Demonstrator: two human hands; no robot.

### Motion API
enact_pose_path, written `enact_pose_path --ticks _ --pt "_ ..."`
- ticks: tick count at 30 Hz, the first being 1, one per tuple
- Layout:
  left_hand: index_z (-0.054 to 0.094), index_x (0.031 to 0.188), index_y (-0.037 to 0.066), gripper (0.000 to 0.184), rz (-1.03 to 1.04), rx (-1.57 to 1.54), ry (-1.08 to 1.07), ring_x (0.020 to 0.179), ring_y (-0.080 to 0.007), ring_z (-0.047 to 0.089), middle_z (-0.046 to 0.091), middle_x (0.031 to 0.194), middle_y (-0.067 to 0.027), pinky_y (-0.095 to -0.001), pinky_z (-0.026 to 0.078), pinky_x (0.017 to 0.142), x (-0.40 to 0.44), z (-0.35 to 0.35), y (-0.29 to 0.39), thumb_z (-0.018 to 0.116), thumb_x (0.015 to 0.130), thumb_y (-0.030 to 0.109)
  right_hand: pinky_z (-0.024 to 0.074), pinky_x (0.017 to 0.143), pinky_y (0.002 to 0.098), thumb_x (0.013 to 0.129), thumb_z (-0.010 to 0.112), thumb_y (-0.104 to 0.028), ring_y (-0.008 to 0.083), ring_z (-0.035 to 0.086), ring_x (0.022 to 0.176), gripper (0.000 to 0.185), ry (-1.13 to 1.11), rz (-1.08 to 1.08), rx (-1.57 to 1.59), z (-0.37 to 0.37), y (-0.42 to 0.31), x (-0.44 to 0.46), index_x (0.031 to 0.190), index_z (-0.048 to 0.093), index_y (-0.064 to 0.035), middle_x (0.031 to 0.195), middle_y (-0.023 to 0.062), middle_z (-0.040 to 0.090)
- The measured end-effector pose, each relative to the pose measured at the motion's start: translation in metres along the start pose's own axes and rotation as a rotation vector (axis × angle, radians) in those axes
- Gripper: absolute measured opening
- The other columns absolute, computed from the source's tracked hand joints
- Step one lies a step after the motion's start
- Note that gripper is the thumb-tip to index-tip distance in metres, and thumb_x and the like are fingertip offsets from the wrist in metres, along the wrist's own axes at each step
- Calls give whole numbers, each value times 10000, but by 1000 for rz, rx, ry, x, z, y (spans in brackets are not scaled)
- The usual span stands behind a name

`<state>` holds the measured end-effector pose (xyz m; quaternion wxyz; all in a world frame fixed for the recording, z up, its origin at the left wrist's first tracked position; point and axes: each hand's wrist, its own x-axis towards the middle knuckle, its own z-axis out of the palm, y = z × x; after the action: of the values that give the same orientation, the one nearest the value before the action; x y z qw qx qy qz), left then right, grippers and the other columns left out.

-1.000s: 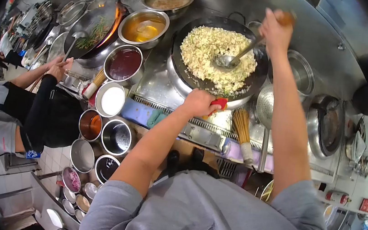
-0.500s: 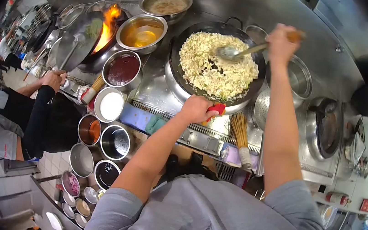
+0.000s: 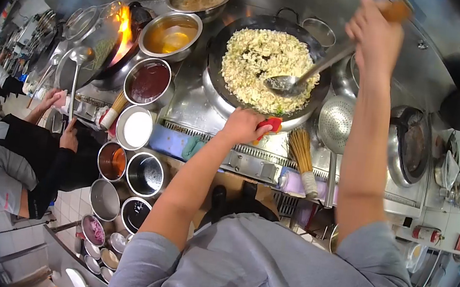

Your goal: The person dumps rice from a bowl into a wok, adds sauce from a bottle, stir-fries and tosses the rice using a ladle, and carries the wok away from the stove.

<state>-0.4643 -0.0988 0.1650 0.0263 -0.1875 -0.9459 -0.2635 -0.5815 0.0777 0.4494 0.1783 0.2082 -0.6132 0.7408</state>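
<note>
A large dark wok (image 3: 321, 93) sits on the stove, holding a spread of pale yellow fried rice or finely chopped food (image 3: 255, 52). My left hand (image 3: 245, 127) is closed at the wok's near edge, gripping a red cloth (image 3: 272, 124); whatever handle lies under it is hidden. High on the right, my right hand (image 3: 376, 41) wraps around the wooden-ended handle of a metal ladle (image 3: 329, 60). The ladle slants down to the left, its bowl resting in the food at the right-centre of the wok.
Left of the wok stand metal bowls of amber liquid (image 3: 169, 36), dark red sauce (image 3: 146, 83) and white powder (image 3: 133, 127). A bamboo brush (image 3: 301, 152) and a perforated skimmer (image 3: 335, 125) lie to the right. At far left a co-worker (image 3: 17, 146) works by a flaming wok.
My right hand has risen to the upper right, and the ladle's bowl has moved nearer, toward the wok's near right. My left hand keeps its place. The co-worker's ladle and hands have shifted.
</note>
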Motion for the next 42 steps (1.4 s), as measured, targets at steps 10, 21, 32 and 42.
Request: enact_pose_path --ticks 10,21,32,42 --pt "681 788 103 408 170 19 98 730 -335 633 661 734 -118 -430 422 727 5 -7 1 559 912 472 376 454 254 950 617 -120 88 432 474 245 308 -41 133 8 69 -93 814 415 -99 570 9 461" --pt "669 638 85 420 229 -24 305 508 -361 610 586 514 -139 -440 509 515 -28 -91 99 646 854 444 384 453 308 925 642 -234 120 395 450 244 310 313 67 5 -26 -6 849 448 -108 570 -11 420" --pt "717 720 92 498 90 -18 -30 659 -342 665 656 657 -168 -446 510 664 -77 -92 114 501 927 490 395 468 275 927 664 -215 76 397 447 291 127 230 54 21 -74 -90 744 454 -131 541 -41 404" --pt "729 760 92 491 47 75 -200 654 -332 669 681 689 -142 -477 459 859 -105 1 79 467 946 463 404 470 305 960 570 -130 111 369 445 254 229 90 67 15 1 -123 771 402 -108 549 -18 363"
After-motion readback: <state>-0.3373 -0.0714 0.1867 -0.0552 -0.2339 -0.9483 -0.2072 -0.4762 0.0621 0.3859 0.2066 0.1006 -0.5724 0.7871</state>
